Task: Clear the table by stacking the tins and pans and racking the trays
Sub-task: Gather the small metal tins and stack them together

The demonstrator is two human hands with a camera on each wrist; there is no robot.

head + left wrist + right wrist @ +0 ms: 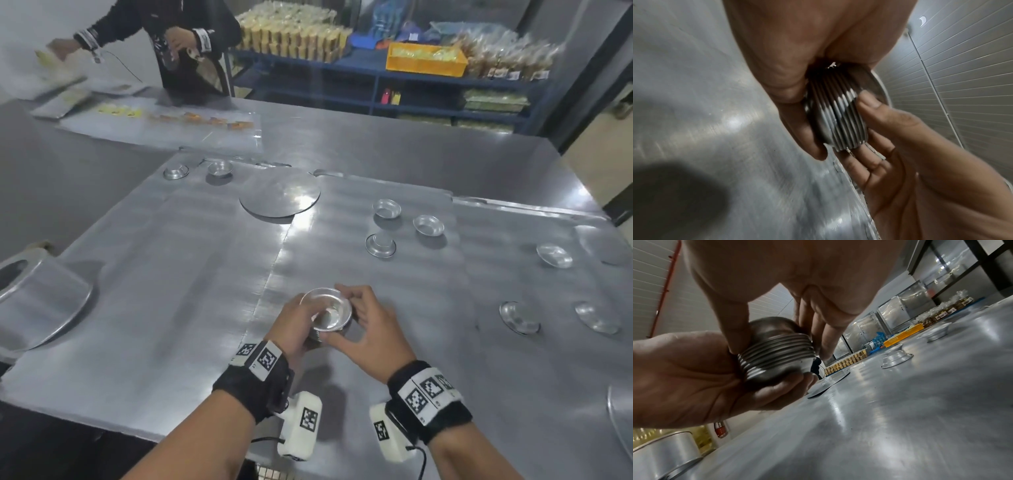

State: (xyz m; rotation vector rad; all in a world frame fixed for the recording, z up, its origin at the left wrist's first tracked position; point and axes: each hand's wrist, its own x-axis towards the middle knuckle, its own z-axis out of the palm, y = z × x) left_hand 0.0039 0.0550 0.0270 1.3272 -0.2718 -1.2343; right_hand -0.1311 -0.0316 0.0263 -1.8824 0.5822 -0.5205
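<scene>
A stack of small fluted tins (329,313) is held just above the table, near its front middle. My left hand (298,329) cups the stack from below and the left, fingers curled round it. My right hand (352,318) pinches its rims, thumb on the near side and fingers on the far side. The left wrist view shows the stack's ribbed side (840,116) between both hands. In the right wrist view the stack (774,353) lies in my left palm (694,369). Loose tins (387,209) (429,225) (380,245) (554,255) lie to the right.
More tins sit at the right (519,317) (597,317) and far left (175,171) (220,168). A flat round disc (279,197) lies mid-table. A large pan (41,301) rests at the left edge. Flat trays (171,274) cover the table. Another person (178,44) works at the far side.
</scene>
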